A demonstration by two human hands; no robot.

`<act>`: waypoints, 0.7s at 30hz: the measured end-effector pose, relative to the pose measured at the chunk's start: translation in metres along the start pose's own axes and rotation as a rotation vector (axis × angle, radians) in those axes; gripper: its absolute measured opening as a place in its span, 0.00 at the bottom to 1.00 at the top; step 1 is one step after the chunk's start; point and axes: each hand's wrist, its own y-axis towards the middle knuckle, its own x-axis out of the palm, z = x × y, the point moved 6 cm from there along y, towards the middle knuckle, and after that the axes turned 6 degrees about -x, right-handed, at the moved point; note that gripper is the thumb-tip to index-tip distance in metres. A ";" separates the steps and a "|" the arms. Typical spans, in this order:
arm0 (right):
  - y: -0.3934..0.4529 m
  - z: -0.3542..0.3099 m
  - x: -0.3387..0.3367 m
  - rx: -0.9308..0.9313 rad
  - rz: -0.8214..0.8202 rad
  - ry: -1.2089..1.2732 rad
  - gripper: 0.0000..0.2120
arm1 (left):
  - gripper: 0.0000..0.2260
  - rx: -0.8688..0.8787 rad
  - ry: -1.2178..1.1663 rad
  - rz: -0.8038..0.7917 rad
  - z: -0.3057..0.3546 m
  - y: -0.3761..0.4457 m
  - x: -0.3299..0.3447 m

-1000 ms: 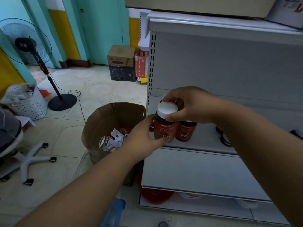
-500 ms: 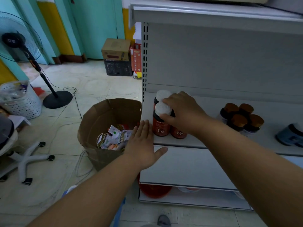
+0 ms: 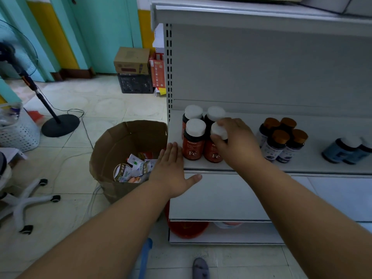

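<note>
**Front-right red bottle held by its cap, in a block of four**

- Right hand [image 3: 237, 141]: the fingers are curled over the white cap of the front-right red bottle [image 3: 213, 155], with the thumb on the cap's near side.
- That bottle stands upright on the shelf [image 3: 261, 168], directly under those fingers. It is hard against or just beside the front-left red bottle [image 3: 192, 144]; I cannot tell which.
- The back pair of red bottles [image 3: 193, 112] sits just beyond the fingertips.
- Left hand [image 3: 173, 170]: it lies flat with straight fingers and holds nothing. The fingertips are at the shelf's front lip, just left of the front-left red bottle.

Risks, as I judge them:
- The grip is high, on the cap only. A sideways tug on letting go could rock the bottle into its close neighbours and topple several.
- The bottle stands near the front edge. A drag back toward the wrist could pull it off the shelf, toward the floor or the cardboard box [image 3: 112, 150] below the left palm.
- The brown-capped bottles [image 3: 280, 142] stand just right of the right knuckles. A careless sweep of the forearm could knock them.
</note>
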 end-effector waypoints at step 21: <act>-0.072 -0.136 -0.069 0.178 -0.209 1.171 0.12 | 0.29 0.015 -1.492 0.154 0.005 -0.203 -0.098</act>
